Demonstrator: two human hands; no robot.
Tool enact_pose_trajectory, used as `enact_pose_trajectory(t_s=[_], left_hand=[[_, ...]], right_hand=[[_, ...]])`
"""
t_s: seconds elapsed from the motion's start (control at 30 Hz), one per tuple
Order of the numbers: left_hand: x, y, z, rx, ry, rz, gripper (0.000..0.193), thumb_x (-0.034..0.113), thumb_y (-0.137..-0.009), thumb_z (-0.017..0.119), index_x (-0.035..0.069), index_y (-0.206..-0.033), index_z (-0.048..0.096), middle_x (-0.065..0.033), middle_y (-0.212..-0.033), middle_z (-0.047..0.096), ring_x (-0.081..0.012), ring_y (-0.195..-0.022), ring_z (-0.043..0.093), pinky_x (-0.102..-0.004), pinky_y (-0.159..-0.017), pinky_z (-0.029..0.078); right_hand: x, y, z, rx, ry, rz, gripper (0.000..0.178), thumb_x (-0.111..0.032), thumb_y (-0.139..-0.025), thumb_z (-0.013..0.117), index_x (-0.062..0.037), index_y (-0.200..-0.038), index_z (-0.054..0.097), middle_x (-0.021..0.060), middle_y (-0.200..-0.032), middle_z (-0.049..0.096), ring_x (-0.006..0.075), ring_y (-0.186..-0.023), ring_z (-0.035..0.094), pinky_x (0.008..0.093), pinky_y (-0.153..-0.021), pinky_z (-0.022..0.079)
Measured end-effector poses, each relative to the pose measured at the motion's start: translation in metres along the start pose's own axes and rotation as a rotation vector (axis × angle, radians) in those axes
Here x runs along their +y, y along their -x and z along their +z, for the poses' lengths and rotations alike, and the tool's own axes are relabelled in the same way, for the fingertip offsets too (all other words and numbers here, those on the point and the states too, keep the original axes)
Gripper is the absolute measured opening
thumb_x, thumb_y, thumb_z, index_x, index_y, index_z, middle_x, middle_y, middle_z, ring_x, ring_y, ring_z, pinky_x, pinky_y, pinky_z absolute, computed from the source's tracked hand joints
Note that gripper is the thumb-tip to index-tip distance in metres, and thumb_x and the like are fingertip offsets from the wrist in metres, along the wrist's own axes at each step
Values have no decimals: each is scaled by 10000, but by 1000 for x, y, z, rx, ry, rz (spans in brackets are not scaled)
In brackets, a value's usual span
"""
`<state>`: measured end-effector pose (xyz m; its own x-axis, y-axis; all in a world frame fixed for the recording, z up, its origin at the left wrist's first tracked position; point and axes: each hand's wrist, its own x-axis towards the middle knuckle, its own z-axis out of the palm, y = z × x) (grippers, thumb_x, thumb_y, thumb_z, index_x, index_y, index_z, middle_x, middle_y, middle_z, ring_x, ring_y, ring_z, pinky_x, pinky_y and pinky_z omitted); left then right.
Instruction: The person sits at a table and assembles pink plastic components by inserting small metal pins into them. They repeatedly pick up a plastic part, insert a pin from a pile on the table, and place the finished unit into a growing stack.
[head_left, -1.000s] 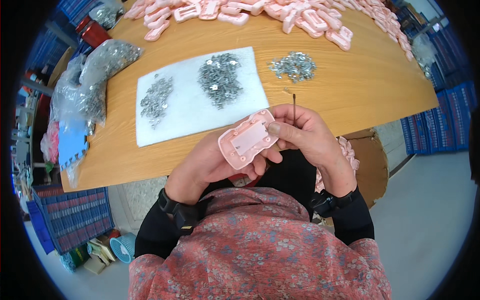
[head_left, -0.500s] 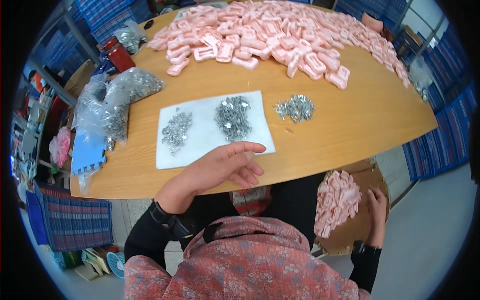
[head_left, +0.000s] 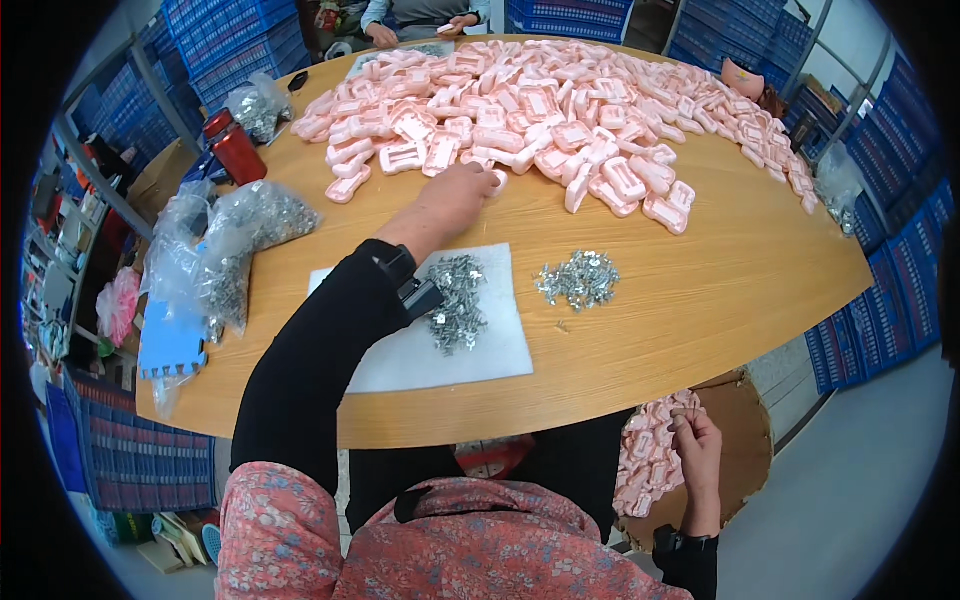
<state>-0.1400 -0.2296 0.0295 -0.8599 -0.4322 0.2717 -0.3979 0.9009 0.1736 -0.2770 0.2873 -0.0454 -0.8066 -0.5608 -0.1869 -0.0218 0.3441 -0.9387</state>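
My left hand (head_left: 452,208) reaches across the table to the near edge of a large heap of pink plastic pieces (head_left: 540,120). Its fingers close on one pink plastic piece (head_left: 499,181), partly covered by them. Lower right, my right hand (head_left: 698,452) is over a cardboard box (head_left: 738,440) holding more pink pieces (head_left: 650,455). Those fingers are curled with the tips together; whether anything is between them is hidden. Beneath my left forearm lies a white foam sheet (head_left: 505,350) with a pile of small metal parts (head_left: 458,305); the sheet's left part is covered.
Another pile of metal parts (head_left: 580,279) lies right of the sheet. Clear bags of metal parts (head_left: 260,215), a red bottle (head_left: 234,148) and a blue foam mat (head_left: 170,335) are at the left. A co-worker's hands (head_left: 382,35) show across the table. Stacked blue crates (head_left: 240,50) stand behind.
My left hand has moved from the table's near edge forward to the pink heap and closed on a piece. My right hand's fingers have drawn together over the box. The view has tilted up.
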Motion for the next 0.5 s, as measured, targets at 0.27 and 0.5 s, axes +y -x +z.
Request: enact_pose_trajectory(t_s=[0.27, 0.5], left_hand=[[6, 16, 0, 2, -22, -32, 259, 115, -862, 566, 73, -1091, 678, -145, -1069, 663, -306, -1036, 621, -431, -886, 498], [-30, 73, -27, 17, 208, -181, 356, 46, -789, 598, 79, -1136, 669, -143, -1110, 664, -332, -1082, 599, -435, -963, 471]], right_hand=[[-14, 4, -8, 52, -87, -3, 152, -123, -965, 623, 1, -1033, 678, -19, -804, 642, 24, -618, 484, 184, -550, 398], [-7, -9, 5, -4, -82, -65, 147, -132, -987, 596, -9, -1041, 655, -34, -754, 577, 16, -561, 438, 175, -492, 324]])
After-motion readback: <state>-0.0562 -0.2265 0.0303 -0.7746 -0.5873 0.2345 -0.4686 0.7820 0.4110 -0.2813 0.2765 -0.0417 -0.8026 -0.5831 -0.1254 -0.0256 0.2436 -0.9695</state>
